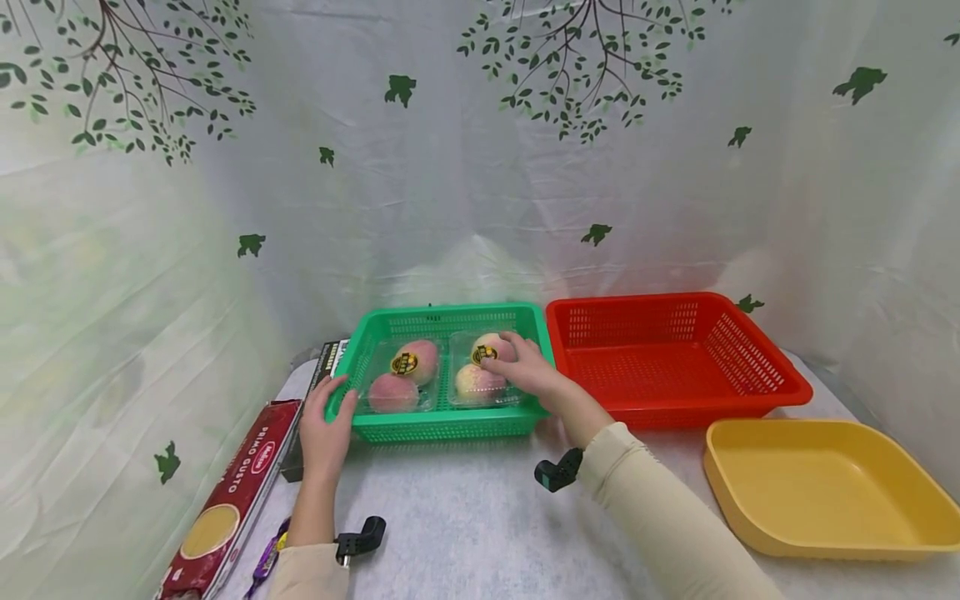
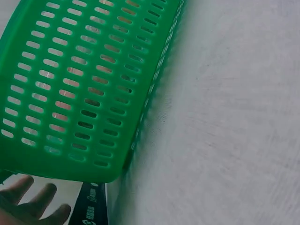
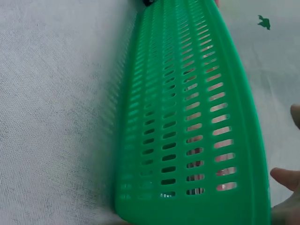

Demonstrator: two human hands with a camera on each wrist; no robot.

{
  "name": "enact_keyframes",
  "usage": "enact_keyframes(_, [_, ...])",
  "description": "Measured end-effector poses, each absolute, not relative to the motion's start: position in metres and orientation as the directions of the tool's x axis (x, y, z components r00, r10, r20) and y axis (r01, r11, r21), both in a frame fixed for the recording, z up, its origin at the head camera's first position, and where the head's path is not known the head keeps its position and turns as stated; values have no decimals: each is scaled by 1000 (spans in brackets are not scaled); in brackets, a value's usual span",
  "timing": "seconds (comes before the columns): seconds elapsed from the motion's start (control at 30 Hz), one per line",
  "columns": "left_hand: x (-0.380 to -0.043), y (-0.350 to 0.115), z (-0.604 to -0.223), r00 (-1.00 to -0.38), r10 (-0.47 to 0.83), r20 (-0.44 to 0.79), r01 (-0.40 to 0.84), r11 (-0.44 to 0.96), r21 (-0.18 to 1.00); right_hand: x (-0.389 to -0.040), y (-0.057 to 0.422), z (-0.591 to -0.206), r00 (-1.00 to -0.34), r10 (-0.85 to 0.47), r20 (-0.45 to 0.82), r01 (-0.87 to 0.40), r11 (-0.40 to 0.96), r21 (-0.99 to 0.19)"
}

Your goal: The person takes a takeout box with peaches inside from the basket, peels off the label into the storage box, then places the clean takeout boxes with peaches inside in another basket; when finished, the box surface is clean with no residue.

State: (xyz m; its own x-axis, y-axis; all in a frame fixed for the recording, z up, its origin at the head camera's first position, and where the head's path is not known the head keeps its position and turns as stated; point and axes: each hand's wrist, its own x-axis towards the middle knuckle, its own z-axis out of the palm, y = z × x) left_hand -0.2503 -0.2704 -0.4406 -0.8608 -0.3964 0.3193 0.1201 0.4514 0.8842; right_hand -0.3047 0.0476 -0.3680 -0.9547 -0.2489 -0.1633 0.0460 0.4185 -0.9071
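Note:
A green basket (image 1: 442, 430) holds two clear plastic packs of peaches, each with a round black-and-yellow label. My left hand (image 1: 325, 433) is at the basket's left front corner, fingers spread beside the rim; in the left wrist view its fingers (image 2: 42, 199) look loosely extended. Over the right peach pack (image 1: 480, 383) is my right hand (image 1: 531, 369), thumb and fingers apart above the peaches. Whether they touch the pack is unclear. The left peach pack (image 1: 393, 392) lies beside it. In the right wrist view, the basket wall hides most of the packs.
A red basket (image 1: 675, 410) stands right of the green one. In front of it sits a yellow tray (image 1: 832, 546). On the left lie a dark red box (image 1: 240, 492), a black box (image 1: 295, 462) and a purple-wrapped item (image 1: 267, 560). A leaf-printed curtain (image 1: 420, 200) hangs behind.

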Motion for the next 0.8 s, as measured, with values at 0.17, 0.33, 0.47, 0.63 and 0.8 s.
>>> enact_keyframes(0.17, [-250, -273, -444, -873, -397, 283, 111, 404, 908, -310, 43, -374, -936, -298, -188, 80, 339, -937])
enact_keyframes(0.33, [-248, -273, -445, -891, -387, 237, 90, 361, 928, -316, 39, -381, -907, -387, -167, 48, 299, -953])
enact_keyframes(0.47, [-247, -273, -445, -902, -374, 216, 96, 314, 945, -315, 36, -381, -908, -387, -164, 44, 300, -953])
enact_keyframes(0.63, [-246, -273, -444, -909, -371, 189, 92, 264, 960, -317, 34, -382, -895, -406, -184, 52, 316, -947])
enact_keyframes(0.8, [-246, -271, -445, -908, -377, 182, 90, 248, 965, -317, 34, -382, -894, -395, -210, 72, 337, -939])
